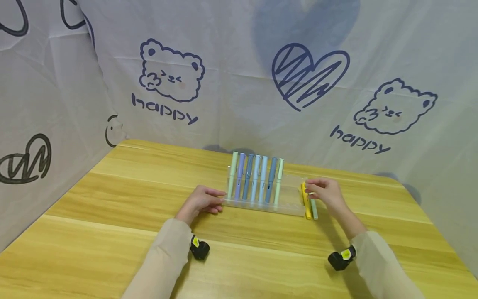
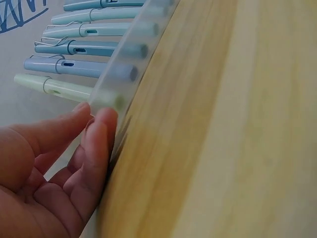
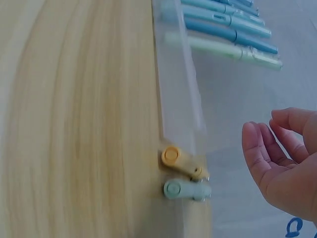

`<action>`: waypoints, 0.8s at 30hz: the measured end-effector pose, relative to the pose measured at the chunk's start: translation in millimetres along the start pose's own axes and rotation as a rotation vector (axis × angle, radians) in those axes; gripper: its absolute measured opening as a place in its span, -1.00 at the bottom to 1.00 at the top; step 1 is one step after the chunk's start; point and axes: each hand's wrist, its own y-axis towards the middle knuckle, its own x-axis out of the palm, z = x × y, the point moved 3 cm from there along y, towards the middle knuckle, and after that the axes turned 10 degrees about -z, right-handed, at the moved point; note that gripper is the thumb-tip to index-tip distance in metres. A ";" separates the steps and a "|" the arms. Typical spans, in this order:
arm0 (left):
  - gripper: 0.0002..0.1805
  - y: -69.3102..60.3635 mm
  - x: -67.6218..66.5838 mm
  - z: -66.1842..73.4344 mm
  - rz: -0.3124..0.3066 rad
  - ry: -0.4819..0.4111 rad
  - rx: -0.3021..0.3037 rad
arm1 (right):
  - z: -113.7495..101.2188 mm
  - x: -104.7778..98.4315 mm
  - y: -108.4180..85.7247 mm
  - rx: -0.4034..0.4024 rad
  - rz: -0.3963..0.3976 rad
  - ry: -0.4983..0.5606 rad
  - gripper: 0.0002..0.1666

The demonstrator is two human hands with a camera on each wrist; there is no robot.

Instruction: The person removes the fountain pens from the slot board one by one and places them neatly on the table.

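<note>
A clear plastic pen stand holds several pastel pens side by side, among them a purple pen and a pale green pen at the right of the row. At the stand's left front corner, my left hand pinches its edge between thumb and fingers. Beyond the stand's right end, a yellow pen and a grey-green pen lie next to each other on the table. My right hand hovers over their far ends. In the right wrist view its loosely bent fingers hold nothing.
The wooden table carries the stand near its back edge. A white cloth printed with bears and hearts hangs behind. Each wrist wears a small black camera.
</note>
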 end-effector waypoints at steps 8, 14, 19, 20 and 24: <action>-0.68 1.3 0.2 1.2 0.011 0.033 0.001 | -37.1 25.7 -13.6 0.019 -0.032 -0.026 -0.64; -0.67 1.5 -0.3 -0.9 0.011 0.004 0.014 | -36.8 33.1 -11.2 -0.003 -0.072 -0.005 -0.69; -0.67 1.6 -1.0 -2.4 0.020 -0.018 0.024 | -34.1 39.2 -8.9 -0.034 -0.117 0.007 -0.66; -0.67 1.5 -1.2 -2.5 0.022 -0.021 0.023 | -33.8 40.6 -8.3 -0.039 -0.123 0.006 -0.66; -0.67 1.5 -1.9 -3.0 0.022 -0.028 0.027 | -32.7 45.9 -5.8 -0.072 -0.156 -0.006 -0.65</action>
